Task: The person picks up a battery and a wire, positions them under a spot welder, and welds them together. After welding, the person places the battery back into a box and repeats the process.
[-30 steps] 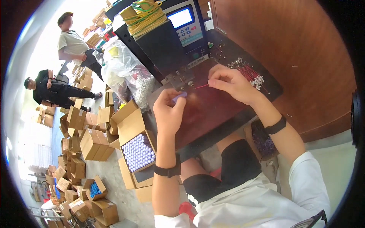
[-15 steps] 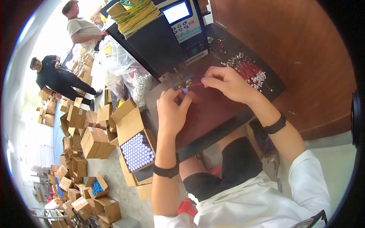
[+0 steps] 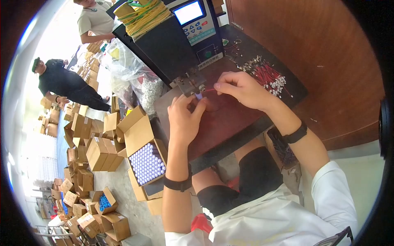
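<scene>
My left hand (image 3: pixel 183 122) pinches a small purple cylindrical battery cell (image 3: pixel 199 96) between thumb and fingers, right below the metal head (image 3: pixel 190 85) of a black bench machine (image 3: pixel 204 54). Most of the cell is hidden by the fingers. From the right, my right hand (image 3: pixel 245 92) holds a thin red wire (image 3: pixel 210 89) between thumb and forefinger. The wire's far end reaches the cell's top beside the machine's head; whether it touches cannot be made out. Both hands are just above the dark red work surface (image 3: pixel 221 119).
A heap of red wires with white connectors (image 3: pixel 273 80) lies at the right. An open carton of purple cells (image 3: pixel 147 164) stands left of the table. Yellow-green wire (image 3: pixel 143 20) rests on the machine; clear bags (image 3: pixel 141 82) sit beside it. Cartons and two people are farther left.
My hands keep their grips at the machine, the right shifting slightly left. In the background, the person in the light shirt has come closer and the person in dark clothes has changed pose.
</scene>
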A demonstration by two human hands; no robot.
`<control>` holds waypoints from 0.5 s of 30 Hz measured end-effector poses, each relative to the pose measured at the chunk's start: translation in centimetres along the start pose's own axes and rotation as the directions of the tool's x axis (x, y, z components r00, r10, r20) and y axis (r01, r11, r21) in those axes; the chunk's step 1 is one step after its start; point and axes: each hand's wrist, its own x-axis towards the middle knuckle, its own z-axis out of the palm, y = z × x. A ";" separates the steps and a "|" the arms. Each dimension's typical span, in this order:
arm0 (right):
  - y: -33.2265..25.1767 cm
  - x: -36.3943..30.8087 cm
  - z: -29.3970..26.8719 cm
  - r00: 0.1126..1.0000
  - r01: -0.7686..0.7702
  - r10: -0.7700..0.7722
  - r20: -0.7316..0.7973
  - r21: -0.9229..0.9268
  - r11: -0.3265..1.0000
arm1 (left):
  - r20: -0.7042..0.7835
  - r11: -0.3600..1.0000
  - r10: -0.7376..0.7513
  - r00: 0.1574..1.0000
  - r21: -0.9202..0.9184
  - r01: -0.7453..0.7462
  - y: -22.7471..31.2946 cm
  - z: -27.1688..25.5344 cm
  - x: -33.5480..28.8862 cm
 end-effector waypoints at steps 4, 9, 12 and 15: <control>0.2 0.2 -0.1 0.999 0.042 -0.042 0.003 -0.041 0.998 | 0.012 1.000 -0.003 1.000 0.025 0.003 0.2 -0.3 0.0; 0.3 -0.3 -0.2 0.999 0.032 -0.032 0.002 -0.006 0.999 | 0.023 0.998 0.016 1.000 0.061 -0.018 0.2 -0.1 0.0; -0.5 -1.1 -0.7 1.000 0.010 -0.010 0.006 -0.011 1.000 | 0.027 0.997 0.041 0.999 0.071 -0.043 0.1 0.1 -0.2; -1.8 -3.4 -3.6 0.997 0.072 -0.076 -0.034 -0.108 0.992 | 0.008 0.982 0.128 0.992 -0.141 -0.126 -0.2 0.0 -0.5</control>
